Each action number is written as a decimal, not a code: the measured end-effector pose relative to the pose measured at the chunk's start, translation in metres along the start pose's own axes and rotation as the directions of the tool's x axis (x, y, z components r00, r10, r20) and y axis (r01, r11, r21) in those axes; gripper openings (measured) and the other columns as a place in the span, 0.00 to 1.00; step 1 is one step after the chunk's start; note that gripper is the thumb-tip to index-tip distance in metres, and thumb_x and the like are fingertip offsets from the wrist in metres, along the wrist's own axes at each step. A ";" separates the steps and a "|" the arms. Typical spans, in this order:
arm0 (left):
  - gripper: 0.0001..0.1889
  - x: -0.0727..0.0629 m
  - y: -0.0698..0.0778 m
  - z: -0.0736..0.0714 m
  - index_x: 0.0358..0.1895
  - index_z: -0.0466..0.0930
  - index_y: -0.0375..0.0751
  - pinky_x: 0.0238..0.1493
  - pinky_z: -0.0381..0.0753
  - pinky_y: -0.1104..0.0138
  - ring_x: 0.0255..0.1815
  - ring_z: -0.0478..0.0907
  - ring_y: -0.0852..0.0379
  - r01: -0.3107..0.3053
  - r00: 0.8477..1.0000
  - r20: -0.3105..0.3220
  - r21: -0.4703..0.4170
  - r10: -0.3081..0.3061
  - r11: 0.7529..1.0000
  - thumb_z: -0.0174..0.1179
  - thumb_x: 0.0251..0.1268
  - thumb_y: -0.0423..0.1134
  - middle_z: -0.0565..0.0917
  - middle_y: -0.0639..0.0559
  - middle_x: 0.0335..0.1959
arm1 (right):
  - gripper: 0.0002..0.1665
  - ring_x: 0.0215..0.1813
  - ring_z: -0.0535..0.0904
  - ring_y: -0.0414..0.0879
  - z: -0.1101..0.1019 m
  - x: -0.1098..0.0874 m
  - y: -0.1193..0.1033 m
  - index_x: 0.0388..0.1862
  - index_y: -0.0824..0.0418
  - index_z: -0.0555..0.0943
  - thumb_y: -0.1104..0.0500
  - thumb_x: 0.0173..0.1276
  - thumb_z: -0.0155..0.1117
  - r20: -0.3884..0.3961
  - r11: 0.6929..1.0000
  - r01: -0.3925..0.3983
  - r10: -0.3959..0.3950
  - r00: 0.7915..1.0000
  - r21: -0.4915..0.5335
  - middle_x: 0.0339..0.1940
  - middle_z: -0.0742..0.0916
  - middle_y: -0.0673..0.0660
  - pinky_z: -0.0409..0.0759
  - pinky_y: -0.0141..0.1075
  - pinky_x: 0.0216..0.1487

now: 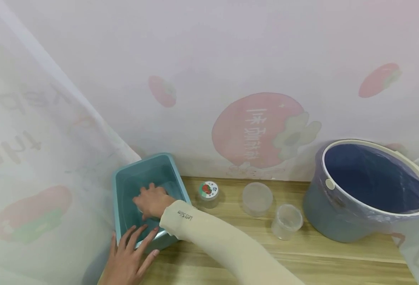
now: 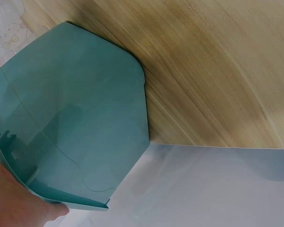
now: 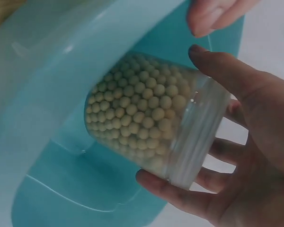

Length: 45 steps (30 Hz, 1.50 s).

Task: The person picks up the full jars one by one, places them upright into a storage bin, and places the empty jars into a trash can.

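Observation:
Inside the teal bin (image 1: 118,198), my right hand (image 1: 154,201) holds a clear jar (image 3: 137,109) full of small round pale-yellow beads. In the right wrist view the thumb and fingers curl round the jar's clear lid (image 3: 201,135); the jar lies tilted. My left hand (image 1: 129,257) rests at the bin's near rim, its fingers fairly straight and spread over the edge. In the left wrist view only part of that hand (image 2: 14,198) shows, beside the rim. Fingertips (image 3: 213,16) of a hand also show near the jar.
On the wooden table (image 1: 202,253) stand a small jar with a tomato-print lid (image 1: 208,190), a round translucent container (image 1: 257,199) and an uncovered clear jar (image 1: 287,221). A large lined bucket (image 1: 337,213) is at the right. Printed curtains (image 1: 195,130) hang behind and at left.

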<state>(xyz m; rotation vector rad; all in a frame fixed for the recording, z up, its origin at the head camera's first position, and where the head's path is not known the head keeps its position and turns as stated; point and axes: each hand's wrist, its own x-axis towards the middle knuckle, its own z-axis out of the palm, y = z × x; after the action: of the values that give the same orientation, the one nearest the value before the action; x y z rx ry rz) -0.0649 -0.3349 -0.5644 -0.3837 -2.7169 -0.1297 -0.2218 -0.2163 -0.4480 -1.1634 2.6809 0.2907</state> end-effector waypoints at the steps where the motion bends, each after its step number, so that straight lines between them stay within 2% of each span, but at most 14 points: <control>1: 0.33 0.000 0.000 0.000 0.81 0.71 0.70 0.63 0.66 0.16 0.71 0.75 0.35 -0.003 1.000 -0.005 0.001 0.003 1.000 0.58 0.77 0.69 0.79 0.48 0.71 | 0.40 0.75 0.71 0.43 0.002 0.000 0.001 0.82 0.27 0.69 0.30 0.74 0.69 0.002 1.000 0.001 -0.001 1.000 0.012 0.80 0.74 0.40 0.86 0.37 0.59; 6: 0.32 0.001 -0.002 0.002 0.80 0.73 0.69 0.62 0.66 0.16 0.69 0.76 0.34 -0.017 0.999 -0.036 -0.002 0.017 1.000 0.52 0.80 0.72 0.80 0.47 0.71 | 0.35 0.75 0.72 0.45 0.008 -0.001 0.004 0.80 0.30 0.74 0.35 0.76 0.70 0.028 0.999 -0.008 0.007 1.000 0.039 0.78 0.76 0.41 0.87 0.39 0.59; 11: 0.32 0.000 -0.003 0.004 0.80 0.72 0.70 0.61 0.66 0.16 0.69 0.76 0.34 -0.020 0.999 -0.051 -0.018 0.020 1.000 0.48 0.81 0.73 0.80 0.47 0.70 | 0.38 0.77 0.73 0.48 0.010 -0.005 0.004 0.82 0.27 0.71 0.36 0.76 0.71 0.081 0.998 -0.032 0.028 0.996 0.051 0.81 0.74 0.43 0.87 0.39 0.62; 14: 0.31 0.000 -0.002 0.004 0.80 0.72 0.71 0.60 0.66 0.15 0.69 0.75 0.34 -0.012 0.999 -0.051 -0.029 0.011 1.000 0.48 0.81 0.73 0.80 0.47 0.70 | 0.39 0.76 0.75 0.47 0.010 -0.006 0.006 0.81 0.27 0.71 0.36 0.74 0.72 0.096 0.998 -0.036 0.030 0.995 0.059 0.81 0.75 0.43 0.85 0.38 0.64; 20: 0.31 0.000 -0.001 0.003 0.79 0.74 0.70 0.60 0.67 0.16 0.69 0.76 0.34 -0.015 0.998 -0.064 -0.028 0.013 0.999 0.49 0.81 0.72 0.80 0.48 0.71 | 0.43 0.75 0.78 0.41 0.014 -0.006 0.004 0.83 0.26 0.68 0.33 0.73 0.72 0.105 1.000 -0.016 0.018 0.994 -0.020 0.82 0.74 0.41 0.85 0.34 0.64; 28: 0.30 0.000 -0.002 0.003 0.79 0.74 0.70 0.60 0.66 0.16 0.69 0.75 0.34 -0.013 0.998 -0.057 -0.036 0.011 0.999 0.53 0.80 0.71 0.80 0.48 0.71 | 0.41 0.80 0.71 0.44 0.021 -0.003 -0.002 0.85 0.20 0.60 0.38 0.80 0.65 0.161 0.998 -0.061 0.060 0.985 0.000 0.87 0.67 0.40 0.88 0.39 0.59; 35: 0.31 -0.001 0.000 0.006 0.78 0.75 0.69 0.61 0.66 0.16 0.68 0.76 0.35 -0.019 0.997 -0.073 -0.019 0.018 1.000 0.45 0.82 0.74 0.81 0.48 0.70 | 0.34 0.77 0.74 0.44 0.033 -0.003 -0.006 0.84 0.20 0.63 0.40 0.85 0.60 0.152 0.997 -0.070 0.076 0.986 -0.044 0.81 0.73 0.39 0.90 0.41 0.54; 41: 0.30 -0.003 0.000 0.008 0.78 0.75 0.70 0.62 0.65 0.17 0.70 0.74 0.35 -0.004 0.998 -0.065 -0.026 0.003 1.000 0.51 0.80 0.72 0.80 0.49 0.71 | 0.24 0.74 0.77 0.45 0.046 -0.004 -0.004 0.78 0.30 0.77 0.42 0.87 0.58 0.099 0.999 -0.039 0.042 0.994 -0.037 0.76 0.78 0.42 0.90 0.41 0.55; 45: 0.30 -0.002 -0.001 0.007 0.78 0.75 0.70 0.62 0.66 0.17 0.69 0.74 0.35 -0.005 0.998 -0.069 -0.021 0.004 1.000 0.52 0.80 0.72 0.80 0.49 0.71 | 0.23 0.74 0.78 0.46 0.047 -0.004 -0.003 0.75 0.32 0.79 0.42 0.86 0.60 0.074 1.000 -0.008 0.010 0.997 -0.030 0.75 0.79 0.43 0.89 0.41 0.58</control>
<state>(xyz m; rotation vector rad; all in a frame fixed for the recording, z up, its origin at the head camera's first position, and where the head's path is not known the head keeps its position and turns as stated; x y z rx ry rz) -0.0662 -0.3356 -0.5721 -0.3844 -2.6489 -0.1680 -0.2123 -0.2037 -0.4922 -1.1259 2.6267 0.3691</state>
